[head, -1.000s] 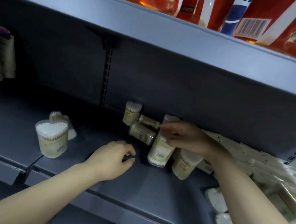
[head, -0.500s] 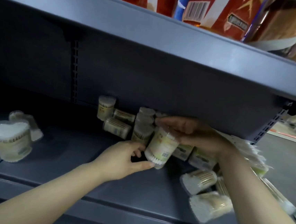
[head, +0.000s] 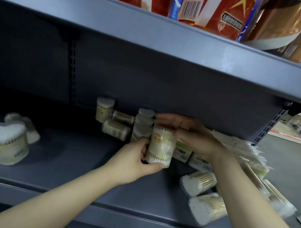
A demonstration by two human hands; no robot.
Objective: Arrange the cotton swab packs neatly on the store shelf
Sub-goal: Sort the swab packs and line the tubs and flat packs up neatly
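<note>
A clear cylindrical cotton swab pack [head: 161, 146] stands upright in the middle of the grey shelf [head: 71, 163]. My left hand [head: 132, 163] grips its lower part, thumb under the base. My right hand [head: 190, 134] holds its top from the right. Behind it, several similar packs [head: 116, 129] lie and stand against the back wall. Two packs [head: 199, 182] lie on their sides at the right front. A wide heart-shaped tub of swabs [head: 5, 142] stands at the left.
Flat bagged swab packs [head: 248, 156] are piled at the right end of the shelf. The upper shelf [head: 153, 35] overhangs close above and carries red snack bags [head: 211, 11]. A slotted upright [head: 71, 73] runs down the back wall. The store aisle floor [head: 292, 160] shows at the right.
My left hand moved from resting on the shelf to gripping the pack's base. My right hand lifted and straightened the pack. The camera view shifted to the right.
</note>
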